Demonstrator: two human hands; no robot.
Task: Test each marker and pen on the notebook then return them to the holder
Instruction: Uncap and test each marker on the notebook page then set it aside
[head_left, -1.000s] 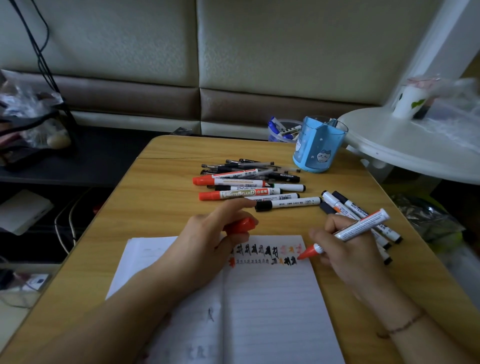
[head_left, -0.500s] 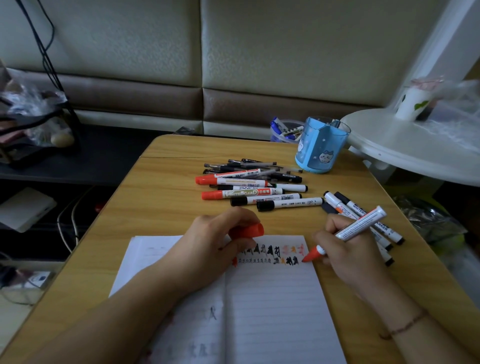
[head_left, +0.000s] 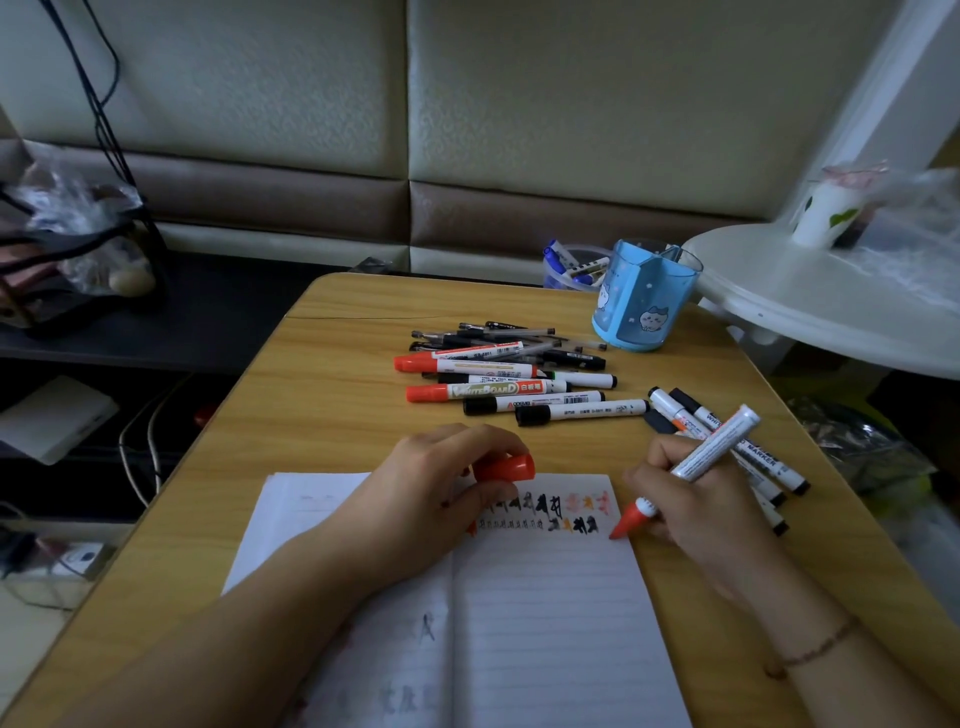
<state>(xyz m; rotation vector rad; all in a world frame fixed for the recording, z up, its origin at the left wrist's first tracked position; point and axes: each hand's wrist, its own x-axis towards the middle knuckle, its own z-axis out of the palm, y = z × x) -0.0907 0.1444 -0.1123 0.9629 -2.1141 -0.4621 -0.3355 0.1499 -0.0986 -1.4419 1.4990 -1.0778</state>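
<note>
The right hand (head_left: 696, 512) grips an uncapped red whiteboard marker (head_left: 691, 470) in a writing hold. Its long axis slants from the tip, at the notebook's (head_left: 545, 613) right edge just past the rows of test marks, up and away to the right. The left hand (head_left: 426, 499) rests on the notebook, its fingers (head_left: 498, 436) pinching the red cap (head_left: 506, 466). The blue holder (head_left: 641, 296) stands on the counter (head_left: 322, 415) well beyond the notebook, nearer the right hand; recapping probably comes first.

Dim room: padded wall panels (head_left: 571, 93), wooden table (head_left: 322, 415), white round table (head_left: 831, 312).
</note>
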